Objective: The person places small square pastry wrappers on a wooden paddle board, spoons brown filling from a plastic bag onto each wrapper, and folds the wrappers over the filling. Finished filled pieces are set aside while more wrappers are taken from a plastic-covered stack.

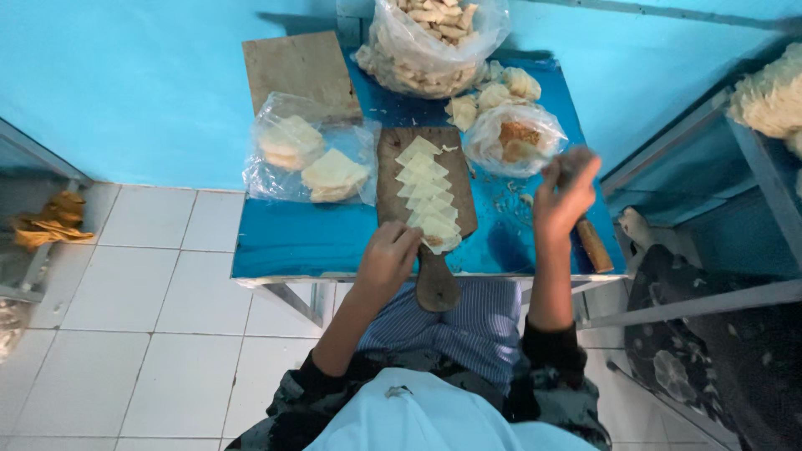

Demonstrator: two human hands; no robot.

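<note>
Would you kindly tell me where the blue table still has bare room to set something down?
The blue table is bare along its near left edge, below the clear bag of pale wrappers and left of the wooden paddle board. The far side, with its big bags, is crowded.

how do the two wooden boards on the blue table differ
The paddle-shaped board is dark, has a handle that hangs over the table's near edge, and carries a row of overlapping pale dough squares; the left hand touches the nearest one. The square board is lighter, has no handle, lies bare at the back left, and a clear bag overlaps its front edge. Both lie flat on the blue table.
</note>
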